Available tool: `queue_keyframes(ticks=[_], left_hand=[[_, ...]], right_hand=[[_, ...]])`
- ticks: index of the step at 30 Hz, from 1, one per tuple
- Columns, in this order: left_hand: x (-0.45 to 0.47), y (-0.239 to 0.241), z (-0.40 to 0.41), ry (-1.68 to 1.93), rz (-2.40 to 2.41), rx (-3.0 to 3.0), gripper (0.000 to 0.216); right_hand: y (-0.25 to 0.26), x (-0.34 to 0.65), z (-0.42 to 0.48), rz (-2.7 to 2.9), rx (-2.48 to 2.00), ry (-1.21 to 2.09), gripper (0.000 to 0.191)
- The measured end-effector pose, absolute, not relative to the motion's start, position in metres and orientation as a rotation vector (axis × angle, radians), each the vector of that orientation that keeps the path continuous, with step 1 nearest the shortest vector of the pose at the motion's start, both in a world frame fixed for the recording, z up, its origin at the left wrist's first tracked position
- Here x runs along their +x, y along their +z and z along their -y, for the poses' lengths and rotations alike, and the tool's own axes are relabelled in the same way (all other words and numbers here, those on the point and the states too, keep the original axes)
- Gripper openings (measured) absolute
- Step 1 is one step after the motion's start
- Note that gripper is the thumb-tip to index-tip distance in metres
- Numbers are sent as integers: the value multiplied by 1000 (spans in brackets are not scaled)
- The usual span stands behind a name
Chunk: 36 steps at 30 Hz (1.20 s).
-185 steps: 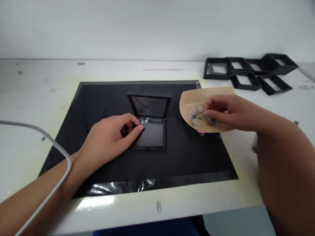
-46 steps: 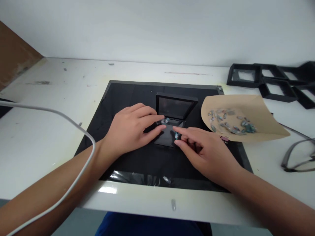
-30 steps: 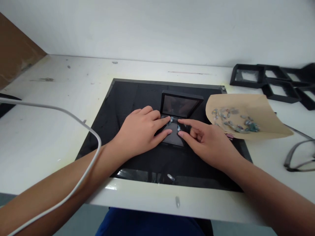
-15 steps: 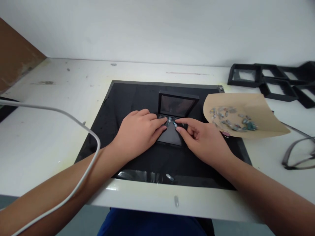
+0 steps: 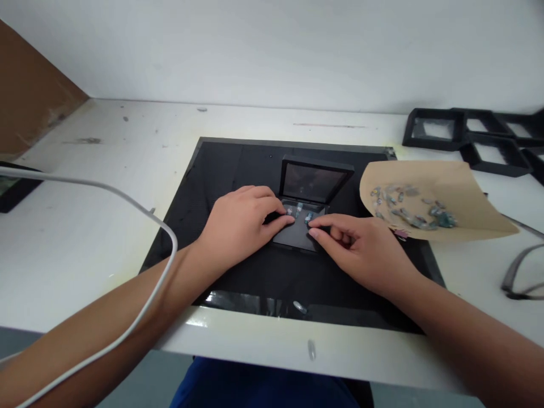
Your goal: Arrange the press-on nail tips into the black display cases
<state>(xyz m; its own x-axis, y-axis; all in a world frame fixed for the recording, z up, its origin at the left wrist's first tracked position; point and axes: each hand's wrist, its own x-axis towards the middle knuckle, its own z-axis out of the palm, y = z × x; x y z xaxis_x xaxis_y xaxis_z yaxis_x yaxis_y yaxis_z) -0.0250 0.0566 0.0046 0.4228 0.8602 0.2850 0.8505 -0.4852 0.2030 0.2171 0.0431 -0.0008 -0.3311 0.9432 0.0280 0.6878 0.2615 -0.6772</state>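
A small black case [image 5: 293, 235] lies with its clear-windowed lid [image 5: 314, 181] raised, on a black mat [image 5: 238, 164]. Inside its base are several small decorated false nails, one of them [image 5: 300, 208] near the hinge. My left hand [image 5: 244, 224] is at the case's left side, thumb and index finger closed about a false nail [image 5: 289, 211]. From the right, my right hand [image 5: 361, 243] pinches the lower end of a bluish false nail [image 5: 308, 217] with thumb and index finger; its other fingers are curled in.
To the right, a tan paper sheet [image 5: 480, 204] holds several more false nails. Black frame-like cases [image 5: 433, 129] stand at the back right, glasses [image 5: 512, 277] at the right edge. A white cable [image 5: 165, 226] crosses over my left forearm. Clear nail pieces [image 5: 311, 349] lie near the front edge.
My left index finger has drawn back, uncovering a false nail by its tip. The right fingertips have shifted slightly toward the front of the case. The whole view has slid a little.
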Motion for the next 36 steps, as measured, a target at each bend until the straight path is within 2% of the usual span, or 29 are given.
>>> queue_keyframes(ticks=[15,36], left_hand=[[-22,10,-50,471,-1562,2744,27],[-18,6,-49,455,-1612,2717,19]], right_hand=[[1,220,-44,2129,-1478,813,34],[0,219,-47,2169,-1571,716,40]])
